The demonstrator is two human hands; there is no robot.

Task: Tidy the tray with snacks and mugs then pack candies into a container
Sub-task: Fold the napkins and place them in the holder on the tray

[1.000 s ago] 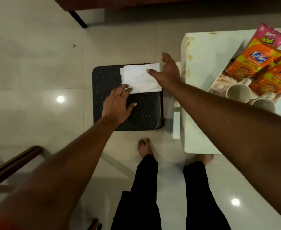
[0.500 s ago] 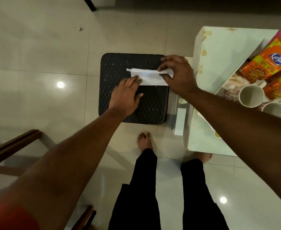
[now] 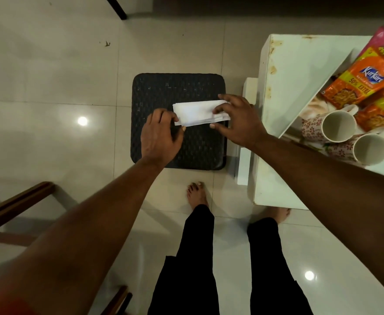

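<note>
Above the black stool (image 3: 178, 142), a folded white tissue (image 3: 196, 112) is pinched at its left end by the left hand (image 3: 160, 137) and gripped at its right end by the right hand (image 3: 238, 123), fingers closed on it. Right of the stool, two mugs (image 3: 338, 126) and orange snack packets (image 3: 359, 80) are seen on the tray (image 3: 309, 103) on the white counter (image 3: 300, 64).

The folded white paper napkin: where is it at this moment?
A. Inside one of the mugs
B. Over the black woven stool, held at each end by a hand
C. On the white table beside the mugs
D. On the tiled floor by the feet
B: the folded white paper napkin sits over the black woven stool, with the left hand at one end and the right hand at the other.
</note>
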